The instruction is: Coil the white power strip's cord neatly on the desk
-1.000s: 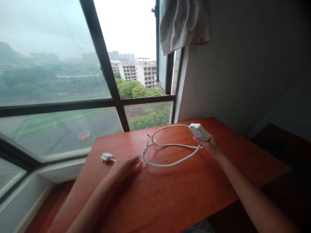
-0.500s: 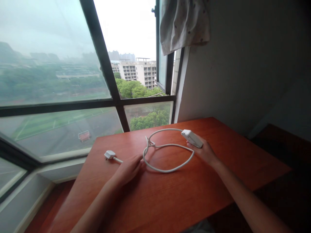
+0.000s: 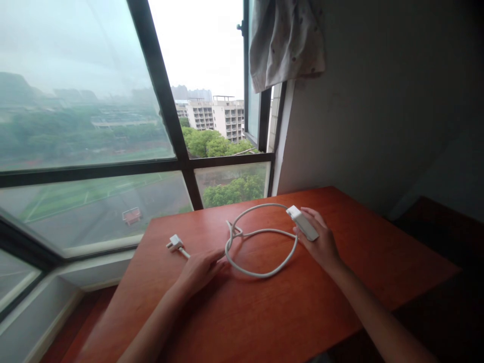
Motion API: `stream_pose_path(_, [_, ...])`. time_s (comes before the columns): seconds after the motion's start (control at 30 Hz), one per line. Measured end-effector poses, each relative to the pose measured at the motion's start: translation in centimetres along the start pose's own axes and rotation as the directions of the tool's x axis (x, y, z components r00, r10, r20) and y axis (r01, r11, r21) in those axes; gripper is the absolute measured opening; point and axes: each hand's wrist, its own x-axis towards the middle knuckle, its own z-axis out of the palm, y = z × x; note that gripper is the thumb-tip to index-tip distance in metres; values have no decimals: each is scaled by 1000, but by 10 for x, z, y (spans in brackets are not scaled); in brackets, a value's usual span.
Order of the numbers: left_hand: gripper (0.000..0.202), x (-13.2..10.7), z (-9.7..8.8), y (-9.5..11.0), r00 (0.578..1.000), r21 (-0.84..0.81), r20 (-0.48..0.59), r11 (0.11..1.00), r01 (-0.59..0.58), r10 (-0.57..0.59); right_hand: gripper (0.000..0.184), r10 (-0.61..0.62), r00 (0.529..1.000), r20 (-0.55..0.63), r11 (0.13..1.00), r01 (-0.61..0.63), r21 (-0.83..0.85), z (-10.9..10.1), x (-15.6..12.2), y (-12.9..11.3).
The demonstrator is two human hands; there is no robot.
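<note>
A white power cable point(image 3: 260, 276) runs in a loose loop between my hands above the wooden table. My left hand point(image 3: 202, 269) is closed around the cable near its plug end. The white plug point(image 3: 176, 243) sticks out to the left of that hand, prongs facing left. In my right hand point(image 3: 319, 242) is a white power adapter point(image 3: 303, 223), gripped by its sides and tilted. At the upper left of the loop the cable crosses itself in a small twist. My left fingertips are partly hidden behind the hand.
The reddish-brown table point(image 3: 242, 317) spans the front. Beyond its far edge stands a dark-framed window point(image 3: 181, 164), with a pane open at the right. A short curtain point(image 3: 287, 45) hangs over it, beside a grey wall point(image 3: 378, 111).
My right hand has turned the adapter and shifted slightly right and down, with more fingers now showing behind it. The plug at my left hand has rotated a little.
</note>
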Motion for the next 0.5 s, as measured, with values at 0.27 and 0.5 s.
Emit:
stream_pose_path(0.27, [38,1,3,3,999,-98,-29,995,12,-14,55,85,905,416,971,-170,171,38,-41,-23])
stream_pose_path(0.5, [38,-1,2,6,999,-159,-45,987,-11,4,60,395,835,383,834,-500,231,78,-38,-20])
